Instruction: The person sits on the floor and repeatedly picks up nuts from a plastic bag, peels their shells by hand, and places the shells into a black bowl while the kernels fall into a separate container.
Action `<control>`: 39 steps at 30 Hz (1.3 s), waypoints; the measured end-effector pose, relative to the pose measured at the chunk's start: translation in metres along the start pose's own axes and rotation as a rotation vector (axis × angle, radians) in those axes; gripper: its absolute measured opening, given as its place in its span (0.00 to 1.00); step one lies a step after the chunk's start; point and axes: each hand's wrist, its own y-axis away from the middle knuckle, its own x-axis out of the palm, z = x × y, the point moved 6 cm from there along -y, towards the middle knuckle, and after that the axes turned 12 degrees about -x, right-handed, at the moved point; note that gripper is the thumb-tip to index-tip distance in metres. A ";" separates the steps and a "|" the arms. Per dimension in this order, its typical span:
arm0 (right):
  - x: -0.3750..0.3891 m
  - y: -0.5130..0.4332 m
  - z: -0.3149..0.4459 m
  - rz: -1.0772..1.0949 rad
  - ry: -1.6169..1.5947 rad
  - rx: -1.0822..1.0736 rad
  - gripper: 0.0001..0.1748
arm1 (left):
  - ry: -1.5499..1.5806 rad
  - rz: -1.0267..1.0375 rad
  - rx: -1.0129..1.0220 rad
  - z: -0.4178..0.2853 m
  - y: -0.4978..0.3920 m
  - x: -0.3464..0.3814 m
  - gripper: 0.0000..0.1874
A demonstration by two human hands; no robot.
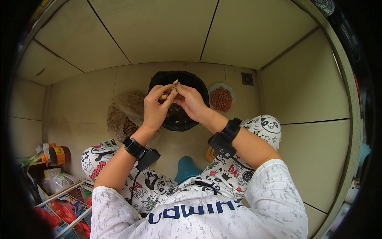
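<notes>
My left hand and my right hand meet above a black-lined bin. Between their fingertips they pinch a peanut in its shell, which looks split. Another unshelled peanut rests in the curled fingers of my left hand. Beneath the hands, loose shell pieces lie in the bin, partly hidden by my wrists. A clear plastic bag of unshelled peanuts stands to the left of the bin. At its right is a pale plate heaped with shelled reddish peanut kernels.
Pale tiled walls enclose the floor, with a drain at the back right. A wire rack with red bags and a capped bottle are at the left. A blue plastic object lies between my legs.
</notes>
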 end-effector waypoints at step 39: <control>-0.020 -0.010 0.028 0.107 0.982 -0.092 0.14 | 0.425 0.128 -0.526 0.035 -0.009 -0.011 0.16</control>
